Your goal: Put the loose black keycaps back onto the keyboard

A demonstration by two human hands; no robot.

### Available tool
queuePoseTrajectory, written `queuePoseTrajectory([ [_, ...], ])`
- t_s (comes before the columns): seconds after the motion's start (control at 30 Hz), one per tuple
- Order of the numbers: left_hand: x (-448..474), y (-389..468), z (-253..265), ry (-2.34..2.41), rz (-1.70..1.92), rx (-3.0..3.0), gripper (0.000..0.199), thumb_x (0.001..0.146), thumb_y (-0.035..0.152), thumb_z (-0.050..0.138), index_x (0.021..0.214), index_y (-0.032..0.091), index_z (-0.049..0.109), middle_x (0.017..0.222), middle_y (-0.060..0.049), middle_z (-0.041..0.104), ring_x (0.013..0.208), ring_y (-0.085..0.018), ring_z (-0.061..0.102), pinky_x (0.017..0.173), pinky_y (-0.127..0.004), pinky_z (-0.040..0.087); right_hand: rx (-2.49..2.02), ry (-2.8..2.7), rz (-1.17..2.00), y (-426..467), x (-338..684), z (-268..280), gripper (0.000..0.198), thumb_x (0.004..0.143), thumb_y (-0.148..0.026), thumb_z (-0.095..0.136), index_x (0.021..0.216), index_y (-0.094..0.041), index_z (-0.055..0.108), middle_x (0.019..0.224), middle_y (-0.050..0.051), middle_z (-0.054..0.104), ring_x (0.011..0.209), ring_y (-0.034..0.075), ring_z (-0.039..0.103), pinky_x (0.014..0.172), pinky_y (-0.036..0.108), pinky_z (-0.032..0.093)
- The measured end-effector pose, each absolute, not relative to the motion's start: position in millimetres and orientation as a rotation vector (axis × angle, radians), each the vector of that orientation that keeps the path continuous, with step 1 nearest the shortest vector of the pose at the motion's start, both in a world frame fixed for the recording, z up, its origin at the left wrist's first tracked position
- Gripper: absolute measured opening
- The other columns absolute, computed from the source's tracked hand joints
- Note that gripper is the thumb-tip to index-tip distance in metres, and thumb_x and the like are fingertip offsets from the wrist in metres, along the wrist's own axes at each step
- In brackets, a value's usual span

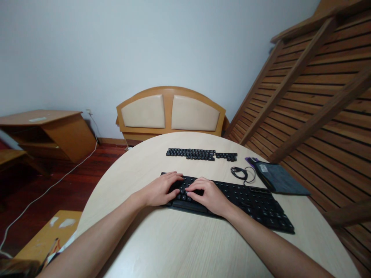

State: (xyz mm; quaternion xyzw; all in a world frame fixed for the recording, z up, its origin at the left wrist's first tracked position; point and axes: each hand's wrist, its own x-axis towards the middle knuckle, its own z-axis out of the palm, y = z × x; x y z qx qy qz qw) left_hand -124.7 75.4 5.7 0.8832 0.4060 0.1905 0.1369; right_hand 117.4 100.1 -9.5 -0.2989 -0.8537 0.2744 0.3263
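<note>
A black keyboard (pixel 246 200) lies slantwise on the round pale table, with many bare key positions in its upper and middle rows. Some keycaps sit at its left end and on the right-hand block. My left hand (pixel 160 188) rests on the left end, thumb and fingers apart. Over the left part of the keyboard, my right hand (pixel 211 196) pinches a small black keycap (pixel 188 193) between thumb and index finger; the fingertips partly hide it. Beyond the keyboard, loose keycaps (pixel 191 153) stand in neat rows, with a smaller group (pixel 226 156) to their right.
A coiled black cable (pixel 240 173) lies behind the keyboard. To the right is a dark grey cloth-like pouch (pixel 282 178) with a purple edge. Wooden slats (pixel 319 96) lean beyond the table's right side; a padded headboard (pixel 171 110) stands behind it.
</note>
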Motion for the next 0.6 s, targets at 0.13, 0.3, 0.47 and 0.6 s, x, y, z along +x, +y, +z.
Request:
queuePoseTrajectory([
  [0.13,-123.0,75.6,7.9,1.125,0.561,2.571,0.038,0.093,0.026,0.057,0.130,0.017,0.052,0.143,-0.015,0.053,0.136,-0.028,0.047,0.115,-0.047,0.039,-0.802,-2.248,0.720,99.5,116.6,-8.3,0.011,0.085,-0.021,0.074,0.092,-0.027,0.079,0.093,0.002,0.078,0.093,0.021,0.066,0.088,0.038,0.051],
  [0.3,-125.2,77.5,7.4,1.111,0.567,2.546,0.035,0.094,0.020,0.051,0.129,0.018,0.052,0.141,-0.013,0.055,0.136,-0.026,0.046,0.115,-0.046,0.038,-0.802,-2.252,0.725,98.6,116.3,-6.3,0.009,0.087,-0.021,0.071,0.090,-0.026,0.078,0.093,0.002,0.078,0.094,0.021,0.066,0.090,0.037,0.050],
  [0.47,-129.7,76.5,5.7,1.124,0.575,2.464,0.033,0.094,0.016,0.046,0.126,0.019,0.053,0.148,-0.012,0.050,0.141,-0.026,0.041,0.117,-0.047,0.035,-0.870,-2.237,0.721,98.6,116.4,-5.5,0.009,0.088,-0.023,0.070,0.092,-0.025,0.077,0.094,0.002,0.077,0.093,0.020,0.066,0.088,0.036,0.050],
  [0.6,-132.9,76.0,3.5,1.102,0.611,2.405,0.031,0.094,0.017,0.044,0.123,0.020,0.054,0.149,-0.010,0.050,0.143,-0.027,0.039,0.118,-0.049,0.034,-0.858,-2.231,0.717,99.9,117.0,-5.5,0.007,0.088,-0.023,0.070,0.091,-0.024,0.076,0.095,0.002,0.076,0.093,0.020,0.067,0.088,0.036,0.049],
])
